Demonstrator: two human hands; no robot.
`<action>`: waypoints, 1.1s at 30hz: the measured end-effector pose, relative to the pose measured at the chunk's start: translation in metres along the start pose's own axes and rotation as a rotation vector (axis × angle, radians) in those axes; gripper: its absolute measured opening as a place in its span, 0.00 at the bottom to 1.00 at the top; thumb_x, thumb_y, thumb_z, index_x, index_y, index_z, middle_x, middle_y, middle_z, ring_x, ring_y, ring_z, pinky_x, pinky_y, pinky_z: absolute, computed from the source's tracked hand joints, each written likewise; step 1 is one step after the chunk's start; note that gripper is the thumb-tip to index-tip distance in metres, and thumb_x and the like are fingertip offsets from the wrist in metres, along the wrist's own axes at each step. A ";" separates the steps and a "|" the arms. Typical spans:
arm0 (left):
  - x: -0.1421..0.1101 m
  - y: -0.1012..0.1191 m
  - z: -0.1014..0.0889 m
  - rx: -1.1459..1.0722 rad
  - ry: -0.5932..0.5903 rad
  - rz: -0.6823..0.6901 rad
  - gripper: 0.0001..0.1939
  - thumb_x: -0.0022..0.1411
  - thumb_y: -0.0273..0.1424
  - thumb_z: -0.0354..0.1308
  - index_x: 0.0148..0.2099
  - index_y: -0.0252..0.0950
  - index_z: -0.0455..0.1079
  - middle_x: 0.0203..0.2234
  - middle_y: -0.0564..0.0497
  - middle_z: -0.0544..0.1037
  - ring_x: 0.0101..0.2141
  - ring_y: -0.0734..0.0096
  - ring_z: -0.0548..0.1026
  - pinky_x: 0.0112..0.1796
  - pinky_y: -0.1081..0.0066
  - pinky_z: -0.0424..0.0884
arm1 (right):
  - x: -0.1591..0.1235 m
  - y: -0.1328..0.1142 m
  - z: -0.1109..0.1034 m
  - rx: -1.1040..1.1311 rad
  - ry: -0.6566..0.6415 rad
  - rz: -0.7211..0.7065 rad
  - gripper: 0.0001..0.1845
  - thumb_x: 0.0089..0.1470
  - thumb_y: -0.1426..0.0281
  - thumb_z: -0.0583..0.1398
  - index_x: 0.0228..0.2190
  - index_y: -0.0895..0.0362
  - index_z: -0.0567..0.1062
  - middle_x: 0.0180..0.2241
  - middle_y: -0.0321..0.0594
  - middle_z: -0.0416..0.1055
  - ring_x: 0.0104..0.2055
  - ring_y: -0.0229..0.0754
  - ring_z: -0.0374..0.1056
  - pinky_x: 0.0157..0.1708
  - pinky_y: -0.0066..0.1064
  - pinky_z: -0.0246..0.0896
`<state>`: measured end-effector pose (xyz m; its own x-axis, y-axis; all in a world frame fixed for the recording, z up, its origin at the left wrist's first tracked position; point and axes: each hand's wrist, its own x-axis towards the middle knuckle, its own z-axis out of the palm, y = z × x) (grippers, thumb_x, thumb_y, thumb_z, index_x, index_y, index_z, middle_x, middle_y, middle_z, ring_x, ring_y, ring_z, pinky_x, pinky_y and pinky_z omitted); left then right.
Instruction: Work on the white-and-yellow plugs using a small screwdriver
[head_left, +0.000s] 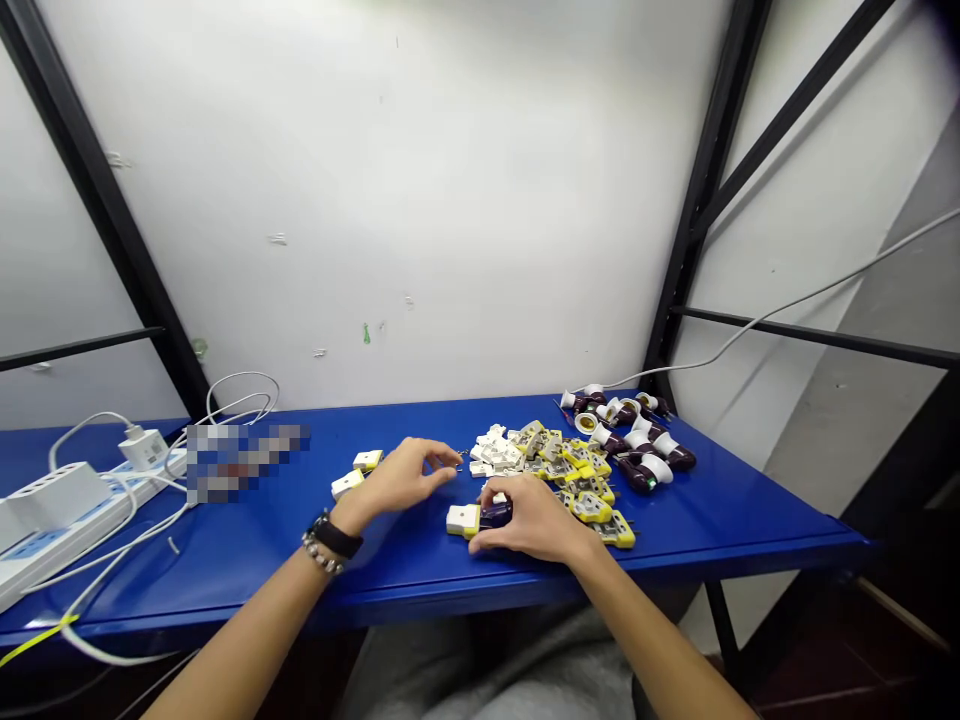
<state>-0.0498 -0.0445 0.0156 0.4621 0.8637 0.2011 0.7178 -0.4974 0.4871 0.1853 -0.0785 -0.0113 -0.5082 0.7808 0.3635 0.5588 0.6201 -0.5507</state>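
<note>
A blue desk is carrying all items. A white power strip is running along its left end. A heap of yellow-and-white plugs is lying right of centre, reaching toward the front edge, with white pieces massing at its left side. Dark bulb sockets with white collars are occupying the back right corner.

The right hand is closing thumb and fingers around a dark piece, near the front edge. The left hand is showing a clear gap between thumb and curved fingers; it is gripping nothing visible. Two loose plugs are sitting just behind its wrist. A single plug is lying against the dark piece's left end; whether the right thumb is touching it cannot be determined.
</note>
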 end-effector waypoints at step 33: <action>0.015 -0.024 0.027 0.407 0.062 0.125 0.12 0.70 0.27 0.53 0.47 0.43 0.77 0.42 0.50 0.79 0.44 0.62 0.77 0.43 0.70 0.71 | 0.006 -0.001 -0.003 0.153 0.559 -0.213 0.12 0.68 0.68 0.53 0.33 0.55 0.73 0.34 0.41 0.71 0.38 0.44 0.69 0.40 0.36 0.64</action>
<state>-0.0465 -0.0221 -0.0159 0.5353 0.7918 0.2940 0.8109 -0.5792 0.0835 0.1836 -0.0746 -0.0067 -0.1548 0.5890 0.7931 0.3620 0.7808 -0.5092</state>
